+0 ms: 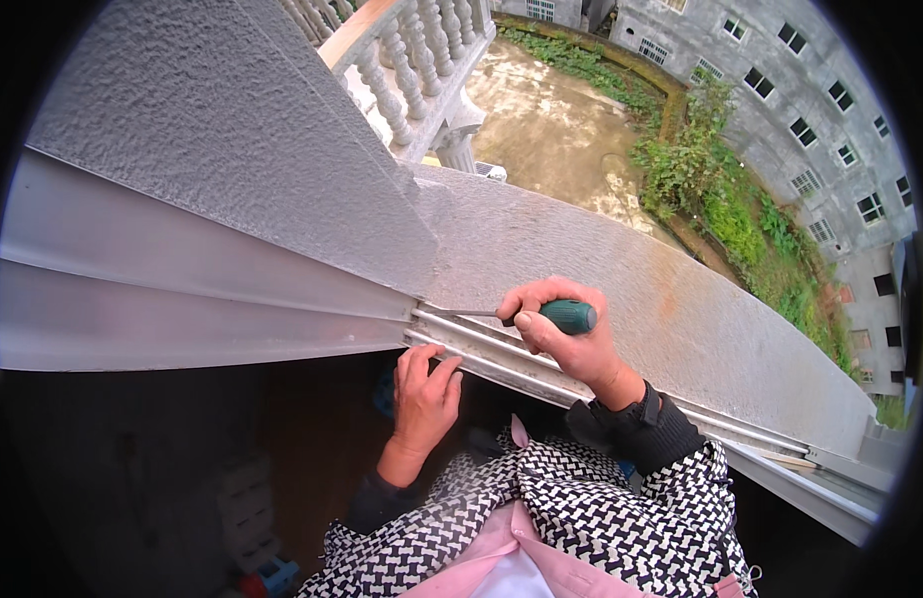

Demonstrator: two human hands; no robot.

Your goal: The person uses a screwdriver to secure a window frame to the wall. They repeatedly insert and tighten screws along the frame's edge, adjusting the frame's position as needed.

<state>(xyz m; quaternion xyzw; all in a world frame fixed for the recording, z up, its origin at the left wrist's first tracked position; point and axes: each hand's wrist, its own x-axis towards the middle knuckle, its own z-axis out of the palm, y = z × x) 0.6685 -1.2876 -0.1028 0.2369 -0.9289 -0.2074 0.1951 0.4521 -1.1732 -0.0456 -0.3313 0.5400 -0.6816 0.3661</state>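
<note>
My right hand [566, 324] is closed around a screwdriver [569, 317] with a dark green handle. Its thin metal shaft points left, and the tip reaches the left end of the white window track [511, 361], close to the corner of the frame. My left hand [424, 394] rests with its fingertips on the inner edge of the track, just below that corner. Its fingers are stretched out, and nothing shows in them. The track has raised parallel rails and runs from the corner down to the lower right.
A rough grey wall [242, 149] and the pale window jamb [182, 289] rise on the left. Beyond the track lies a sloping concrete sill [641, 269], with a drop to a yard [551, 120]. A balustrade [411, 70] stands outside. Blue and red items [270, 578] lie in the dark room below.
</note>
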